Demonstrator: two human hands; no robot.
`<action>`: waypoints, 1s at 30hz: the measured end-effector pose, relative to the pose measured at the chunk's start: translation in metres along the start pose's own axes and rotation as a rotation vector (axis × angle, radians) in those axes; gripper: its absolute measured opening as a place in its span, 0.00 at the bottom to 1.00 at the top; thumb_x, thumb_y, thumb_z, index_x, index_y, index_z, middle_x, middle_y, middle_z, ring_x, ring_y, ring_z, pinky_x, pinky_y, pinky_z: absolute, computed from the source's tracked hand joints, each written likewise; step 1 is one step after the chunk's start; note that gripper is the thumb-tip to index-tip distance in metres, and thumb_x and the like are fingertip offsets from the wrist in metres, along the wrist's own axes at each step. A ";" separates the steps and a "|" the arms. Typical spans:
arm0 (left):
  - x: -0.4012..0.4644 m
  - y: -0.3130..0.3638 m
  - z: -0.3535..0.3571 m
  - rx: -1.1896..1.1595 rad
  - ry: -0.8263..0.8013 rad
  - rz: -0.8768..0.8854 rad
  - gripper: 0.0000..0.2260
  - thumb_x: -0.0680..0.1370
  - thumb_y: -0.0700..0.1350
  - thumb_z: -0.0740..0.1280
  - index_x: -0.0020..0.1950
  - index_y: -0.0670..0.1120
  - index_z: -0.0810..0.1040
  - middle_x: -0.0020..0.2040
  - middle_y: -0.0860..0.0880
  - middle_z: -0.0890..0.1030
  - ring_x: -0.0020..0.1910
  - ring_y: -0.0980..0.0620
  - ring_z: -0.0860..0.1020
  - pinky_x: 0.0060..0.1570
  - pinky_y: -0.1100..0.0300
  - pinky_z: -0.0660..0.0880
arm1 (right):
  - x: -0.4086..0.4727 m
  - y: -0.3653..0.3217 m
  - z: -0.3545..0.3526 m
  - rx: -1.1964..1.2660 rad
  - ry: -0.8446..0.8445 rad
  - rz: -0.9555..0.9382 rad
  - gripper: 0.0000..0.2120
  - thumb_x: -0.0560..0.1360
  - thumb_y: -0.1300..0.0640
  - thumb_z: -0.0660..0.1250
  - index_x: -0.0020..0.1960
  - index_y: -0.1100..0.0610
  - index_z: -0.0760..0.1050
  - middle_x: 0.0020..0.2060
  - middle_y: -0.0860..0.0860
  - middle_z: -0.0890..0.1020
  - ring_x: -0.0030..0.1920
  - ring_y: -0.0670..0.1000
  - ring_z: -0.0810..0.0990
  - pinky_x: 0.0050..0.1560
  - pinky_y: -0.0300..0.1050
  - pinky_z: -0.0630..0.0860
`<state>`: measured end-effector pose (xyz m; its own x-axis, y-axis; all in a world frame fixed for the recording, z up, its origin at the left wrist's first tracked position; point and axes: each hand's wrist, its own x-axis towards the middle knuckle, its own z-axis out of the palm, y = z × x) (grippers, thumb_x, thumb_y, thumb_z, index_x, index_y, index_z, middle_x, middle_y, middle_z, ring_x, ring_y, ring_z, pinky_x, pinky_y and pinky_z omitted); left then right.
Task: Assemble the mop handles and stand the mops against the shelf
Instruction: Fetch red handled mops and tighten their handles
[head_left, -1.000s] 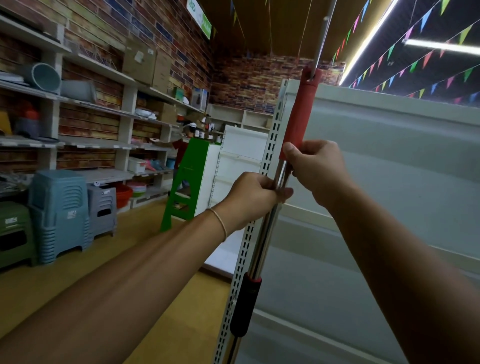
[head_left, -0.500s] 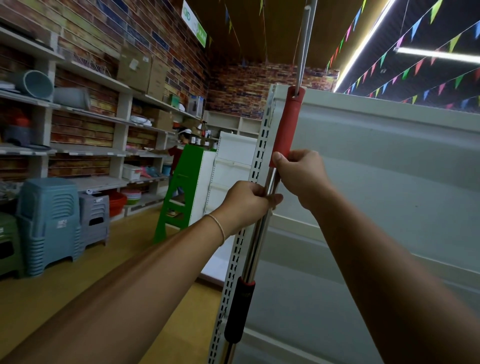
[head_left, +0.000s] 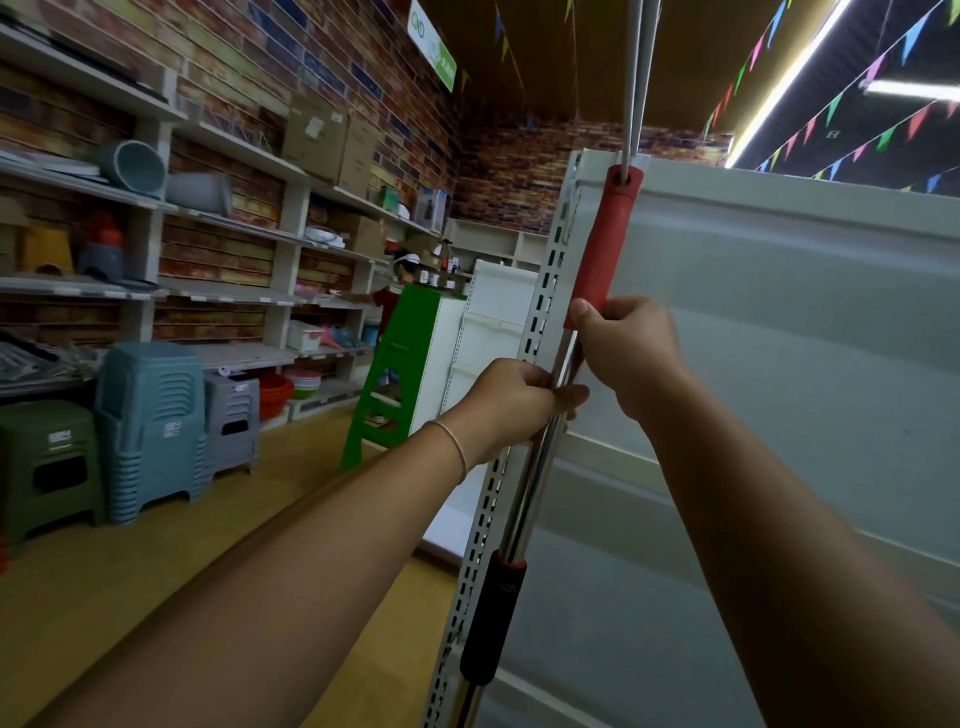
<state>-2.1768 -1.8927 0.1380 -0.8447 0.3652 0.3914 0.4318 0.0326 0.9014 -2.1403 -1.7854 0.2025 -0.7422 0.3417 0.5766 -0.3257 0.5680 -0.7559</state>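
Both hands hold a steel mop handle (head_left: 535, 467) upright beside the white shelf (head_left: 779, 338): the left hand (head_left: 506, 405) grips the bare pole, the right hand (head_left: 623, 353) clasps the red grip (head_left: 602, 249) just above.

Yellow floor (head_left: 156, 561) under stacked stools (head_left: 150, 426) and white shelf unit (head_left: 779, 364).

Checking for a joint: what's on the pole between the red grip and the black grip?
Head view: bare shiny metal pole, held by the left hand, between the red grip and black grip; no joint visible.
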 end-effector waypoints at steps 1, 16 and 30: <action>0.000 0.000 0.000 -0.019 -0.005 -0.007 0.08 0.75 0.50 0.71 0.44 0.46 0.81 0.42 0.48 0.86 0.45 0.47 0.84 0.50 0.50 0.80 | 0.001 0.001 0.000 0.014 -0.003 -0.009 0.09 0.79 0.49 0.66 0.42 0.50 0.78 0.34 0.47 0.82 0.24 0.42 0.79 0.21 0.31 0.70; -0.005 0.003 0.000 0.030 -0.016 -0.001 0.08 0.75 0.50 0.70 0.41 0.48 0.81 0.41 0.48 0.86 0.41 0.50 0.83 0.44 0.55 0.80 | -0.002 -0.010 0.004 -0.088 0.057 0.111 0.11 0.78 0.48 0.66 0.39 0.49 0.71 0.37 0.50 0.80 0.36 0.48 0.80 0.32 0.40 0.74; -0.122 -0.021 0.056 0.835 -0.009 0.565 0.32 0.75 0.46 0.62 0.77 0.43 0.56 0.77 0.39 0.57 0.75 0.39 0.57 0.73 0.47 0.56 | -0.135 0.013 -0.073 -0.504 0.165 0.186 0.29 0.79 0.41 0.58 0.48 0.69 0.78 0.44 0.65 0.84 0.46 0.64 0.83 0.50 0.63 0.80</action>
<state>-2.0648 -1.8864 0.0613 -0.4464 0.5354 0.7170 0.8547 0.4923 0.1645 -2.0011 -1.7690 0.1371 -0.6459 0.5595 0.5194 0.1516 0.7608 -0.6310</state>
